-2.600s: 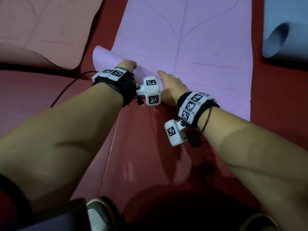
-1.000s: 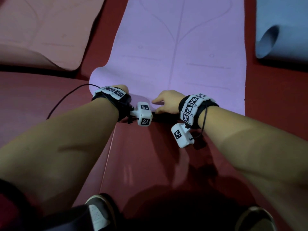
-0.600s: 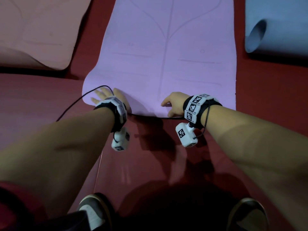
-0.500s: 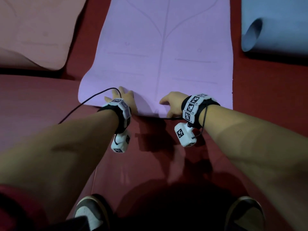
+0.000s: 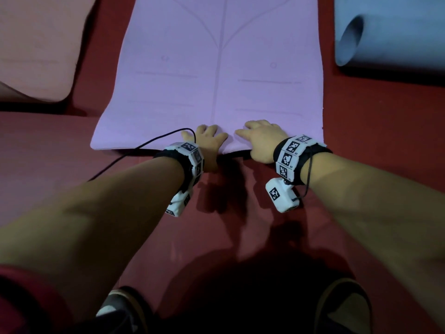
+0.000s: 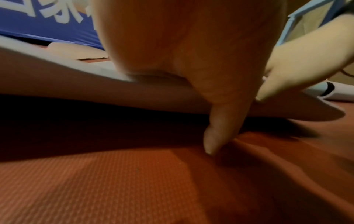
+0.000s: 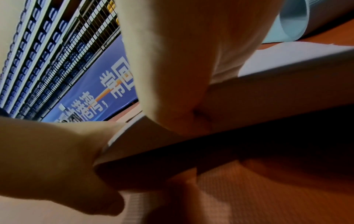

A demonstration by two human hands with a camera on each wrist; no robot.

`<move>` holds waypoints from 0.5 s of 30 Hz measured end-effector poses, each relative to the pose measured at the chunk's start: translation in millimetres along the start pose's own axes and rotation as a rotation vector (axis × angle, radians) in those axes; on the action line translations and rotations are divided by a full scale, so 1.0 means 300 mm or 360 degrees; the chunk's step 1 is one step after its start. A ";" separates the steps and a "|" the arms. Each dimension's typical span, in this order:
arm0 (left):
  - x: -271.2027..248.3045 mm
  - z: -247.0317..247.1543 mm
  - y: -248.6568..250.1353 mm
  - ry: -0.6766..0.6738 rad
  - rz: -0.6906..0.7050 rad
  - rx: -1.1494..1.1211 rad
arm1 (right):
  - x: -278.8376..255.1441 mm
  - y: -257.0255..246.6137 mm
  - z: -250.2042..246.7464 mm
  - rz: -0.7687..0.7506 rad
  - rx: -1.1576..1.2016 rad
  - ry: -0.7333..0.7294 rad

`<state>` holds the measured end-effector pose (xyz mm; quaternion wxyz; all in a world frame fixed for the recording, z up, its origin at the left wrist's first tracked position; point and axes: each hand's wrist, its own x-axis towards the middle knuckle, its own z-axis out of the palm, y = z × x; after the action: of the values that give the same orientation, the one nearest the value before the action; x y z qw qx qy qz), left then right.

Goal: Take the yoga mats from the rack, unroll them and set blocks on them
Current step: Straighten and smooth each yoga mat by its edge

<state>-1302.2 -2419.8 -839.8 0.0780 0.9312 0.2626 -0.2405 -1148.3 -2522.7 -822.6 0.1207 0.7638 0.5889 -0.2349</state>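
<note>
Flat and spread, my left hand [image 5: 209, 141] presses palm down on the near end of the purple mat [image 5: 216, 68], fingers fanned and closed round nothing. The left wrist view shows its thumb [image 6: 216, 136] pointing down in front of the mat's edge, tip touching the red floor [image 5: 240, 225]. Just beside it, my right hand [image 5: 261, 138] also lies palm down on that end, knuckles a little raised and fingers resting on top. It presses rather than pinches, though I cannot tell where its thumb sits. Nearest to me are the toes of my two shoes [image 5: 115, 309], at the bottom of the head view, on the red floor in my own shadow. Both forearms reach forward from there, each wearing a black band with white marker tiles [image 5: 291, 155]. A thin black cable [image 5: 134, 153] curves from the left wrist across the mat's near left corner onto the floor. The purple mat lies unrolled, running straight away from me. Its near edge is lifted slightly, with a dark shadow under it, and faint printed lines run along its middle. Farther left, apart from it, a pink mat [image 5: 36, 44] lies open. Farther right lies a blue-grey mat [image 5: 385, 32], its near end curled into an open roll. Beyond everything, the right wrist view catches a blue banner [image 7: 91, 91] with white characters.
</note>
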 end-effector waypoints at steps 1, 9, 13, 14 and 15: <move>0.002 -0.014 0.003 0.0054 0.0012 0.0011 | -0.001 -0.003 -0.013 -0.0034 0.0006 0.0058; 0.026 -0.092 -0.004 0.0272 -0.0078 -0.0077 | -0.012 0.042 -0.117 -0.0003 0.1091 -0.0211; 0.038 -0.130 0.007 0.0433 -0.0069 -0.0009 | -0.034 0.110 -0.114 0.0087 0.2374 -0.0761; 0.044 -0.136 0.006 0.0450 -0.0066 0.0003 | -0.032 0.117 -0.115 0.0035 0.2333 -0.0776; 0.049 -0.139 0.006 0.0464 -0.0061 0.0016 | -0.026 0.122 -0.120 -0.0033 0.2153 -0.0755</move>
<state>-1273.2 -2403.3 -810.6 0.0298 0.9514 0.2877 -0.1054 -1107.2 -2523.0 -791.0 -0.2567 0.5940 0.2795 -0.7094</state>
